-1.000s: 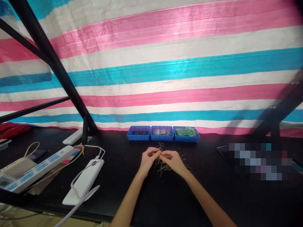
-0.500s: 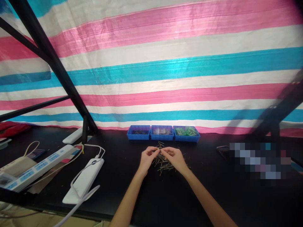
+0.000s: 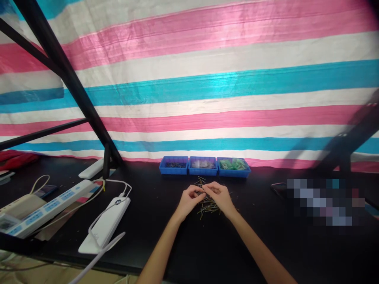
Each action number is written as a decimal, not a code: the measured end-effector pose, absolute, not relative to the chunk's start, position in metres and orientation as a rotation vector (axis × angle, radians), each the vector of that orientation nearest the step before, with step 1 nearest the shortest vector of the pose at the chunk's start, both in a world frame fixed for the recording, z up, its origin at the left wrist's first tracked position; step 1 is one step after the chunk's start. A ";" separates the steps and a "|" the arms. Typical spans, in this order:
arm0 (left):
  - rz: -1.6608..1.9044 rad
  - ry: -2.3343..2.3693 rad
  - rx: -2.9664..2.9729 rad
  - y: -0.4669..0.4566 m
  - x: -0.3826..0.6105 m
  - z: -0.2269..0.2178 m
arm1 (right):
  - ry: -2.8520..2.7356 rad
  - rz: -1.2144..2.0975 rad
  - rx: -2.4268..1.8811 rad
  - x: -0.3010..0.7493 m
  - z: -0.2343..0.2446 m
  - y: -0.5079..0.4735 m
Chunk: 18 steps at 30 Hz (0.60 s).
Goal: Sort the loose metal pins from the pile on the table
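Observation:
My left hand point(image 3: 191, 200) and my right hand point(image 3: 218, 196) meet over a loose pile of thin brass-coloured screws point(image 3: 209, 207) on the black table. Both hands have thumb and fingers drawn together in a pinch, their tips almost touching. Whatever lies between the fingertips is too small to make out. Behind the hands stand three blue bins in a row. Dark screws fill the left bin point(image 3: 173, 171), small clear pieces the middle bin point(image 3: 203, 172), and green and pale pieces the right bin point(image 3: 233, 173).
To my left lie a white power bank point(image 3: 103, 228) with a cable and a white power strip point(image 3: 50, 208). A phone point(image 3: 278, 190) rests at the right beside a blurred-out patch. A black metal frame bar point(image 3: 77, 94) slants up at the left, before a striped sheet point(image 3: 207, 90).
My left hand has shifted slightly to the right and down. The right hand's fingers have curled a little and moved slightly; the screw pile looks much the same.

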<state>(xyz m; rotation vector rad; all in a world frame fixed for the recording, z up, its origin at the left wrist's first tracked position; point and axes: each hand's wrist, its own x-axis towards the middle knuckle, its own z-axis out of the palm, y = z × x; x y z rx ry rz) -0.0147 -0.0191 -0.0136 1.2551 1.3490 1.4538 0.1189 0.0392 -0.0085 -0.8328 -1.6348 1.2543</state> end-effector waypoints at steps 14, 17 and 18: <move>1.880 1.593 1.055 -0.017 -0.037 -0.008 | -1.643 1.325 -0.846 0.108 -0.017 0.051; 1.952 1.602 0.994 -0.017 -0.041 -0.010 | -1.683 1.351 -0.794 0.087 -0.014 0.062; 1.972 1.605 0.979 -0.017 -0.042 -0.010 | -1.692 1.356 -0.773 0.078 -0.011 0.067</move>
